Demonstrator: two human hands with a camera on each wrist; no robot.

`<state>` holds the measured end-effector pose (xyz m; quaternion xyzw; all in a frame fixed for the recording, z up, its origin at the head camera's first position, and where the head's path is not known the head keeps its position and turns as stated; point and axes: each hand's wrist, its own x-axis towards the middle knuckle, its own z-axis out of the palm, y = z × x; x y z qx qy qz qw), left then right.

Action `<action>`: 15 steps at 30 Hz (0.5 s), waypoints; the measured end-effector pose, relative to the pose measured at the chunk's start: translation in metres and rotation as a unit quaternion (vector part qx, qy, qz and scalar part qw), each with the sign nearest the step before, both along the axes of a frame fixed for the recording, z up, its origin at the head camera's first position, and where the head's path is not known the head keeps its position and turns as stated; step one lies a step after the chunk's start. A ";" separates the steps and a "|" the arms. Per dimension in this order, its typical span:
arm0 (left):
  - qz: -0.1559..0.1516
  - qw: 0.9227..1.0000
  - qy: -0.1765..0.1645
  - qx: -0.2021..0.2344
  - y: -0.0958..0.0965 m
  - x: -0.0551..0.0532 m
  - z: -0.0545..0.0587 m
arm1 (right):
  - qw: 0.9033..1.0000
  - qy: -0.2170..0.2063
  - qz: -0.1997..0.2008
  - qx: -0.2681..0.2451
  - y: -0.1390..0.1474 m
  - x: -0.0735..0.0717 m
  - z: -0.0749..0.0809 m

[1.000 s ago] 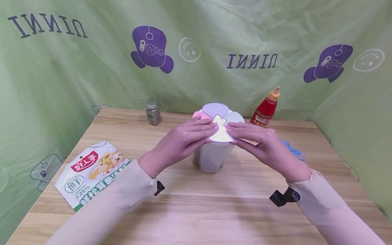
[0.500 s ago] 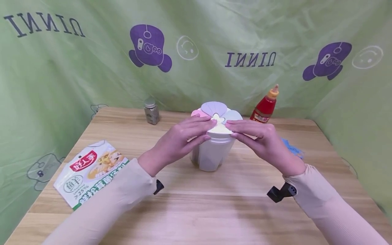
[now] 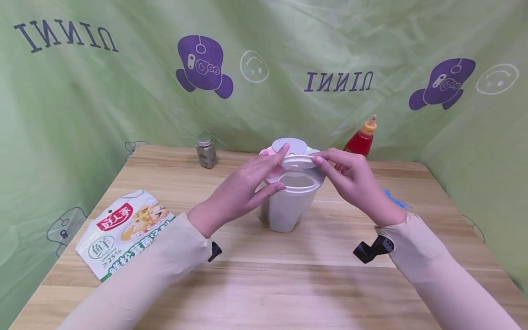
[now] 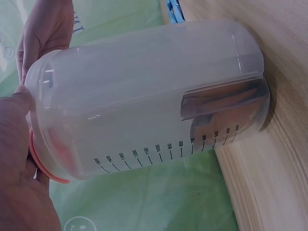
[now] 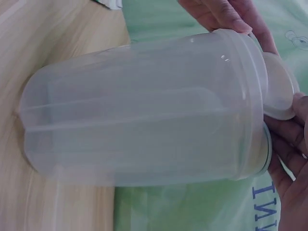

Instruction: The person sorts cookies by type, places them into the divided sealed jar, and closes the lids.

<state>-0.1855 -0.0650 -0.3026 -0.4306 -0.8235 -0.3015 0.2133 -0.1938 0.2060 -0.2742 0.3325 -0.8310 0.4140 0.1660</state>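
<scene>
A translucent canister (image 3: 286, 211) with petal-shaped lids stands upright on the table. Its near white flap (image 3: 299, 161) is tilted up, baring an opening (image 3: 296, 180) in the top. My right hand (image 3: 354, 178) pinches the flap's edge between thumb and fingers, as the right wrist view also shows. Extended fingers of my left hand (image 3: 243, 188) rest on the canister's left side at the top, its thumb by the near rim. Pink and lilac lids (image 3: 288, 145) lie flat behind. In the left wrist view, brown contents (image 4: 226, 106) fill the bottom of one compartment, beside printed volume marks.
A white seasoning pouch (image 3: 123, 229) lies at the left, partly under the left sleeve. A small glass jar (image 3: 206, 153) stands at the back left. Behind my right hand is a red sauce bottle (image 3: 360, 141), with a blue packet (image 3: 394, 200) nearby. Green curtain (image 3: 272, 114) surrounds the table.
The near flap has gone from flat to raised, pinched by my right hand, which moved slightly up. My left fingers have lifted off that flap and stay at the canister's left side.
</scene>
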 end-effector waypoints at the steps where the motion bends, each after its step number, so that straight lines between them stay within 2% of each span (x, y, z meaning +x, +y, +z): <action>1: -0.001 1.000 -0.002 0.000 0.000 0.000 0.000 | 1.000 -0.006 -0.008 0.000 -0.001 -0.001 0.001; 11: -0.020 1.000 -0.004 0.009 0.001 -0.003 -0.001 | 0.995 -0.090 -0.035 -0.013 -0.006 -0.008 0.014; 15: -0.021 1.000 -0.014 0.010 0.001 -0.003 0.000 | 0.994 -0.103 -0.042 -0.007 -0.007 -0.009 0.016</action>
